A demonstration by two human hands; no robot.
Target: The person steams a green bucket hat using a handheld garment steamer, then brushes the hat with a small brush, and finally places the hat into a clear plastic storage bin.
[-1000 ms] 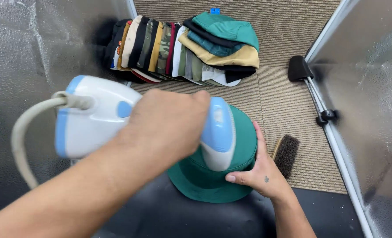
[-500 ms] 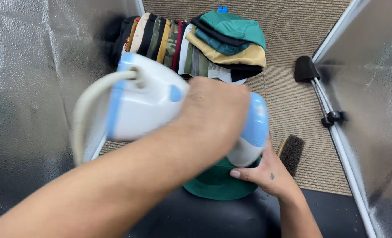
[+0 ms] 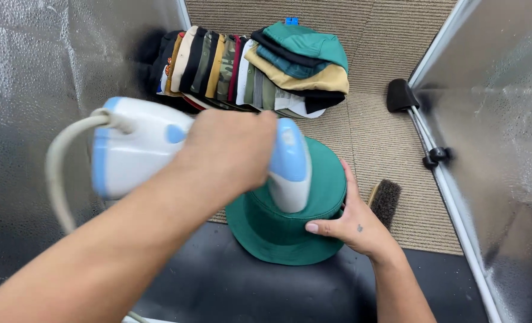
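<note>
1. Gripping the handle of a white and light-blue handheld steamer (image 3: 158, 149), the left hand (image 3: 227, 149) is closed tight around it, with the forearm running in from the lower left.
2. The steamer's blue-faced head points down and seems to meet the top of a green bucket hat (image 3: 290, 221); actual contact cannot be told for sure.
3. A pale grey hose (image 3: 59, 173) leaves the steamer's rear end and curves downward along the left side.
4. The right hand (image 3: 353, 224) lies flat and open on the hat's right side, fingers spread over the brim and crown, thumb pointing left across the brim; it grips nothing.
5. The hat sits upright on a black padded surface (image 3: 218, 287) at the bottom of the view, its brim reaching over the surface's far edge above the carpet.
6. Beige ribbed carpet (image 3: 397, 48) covers the floor beyond.
7. A dark-bristled brush (image 3: 385, 200) lies on the carpet just beside the right hand.
8. A row of stacked caps and hats (image 3: 248, 69) in green, tan, black, camouflage and white lies farther back on the carpet, well apart from the green hat.
9. Silvery reflective panels (image 3: 50, 66) stand on the left and on the right, the right one on a metal frame with a black foot (image 3: 400, 96).
</note>
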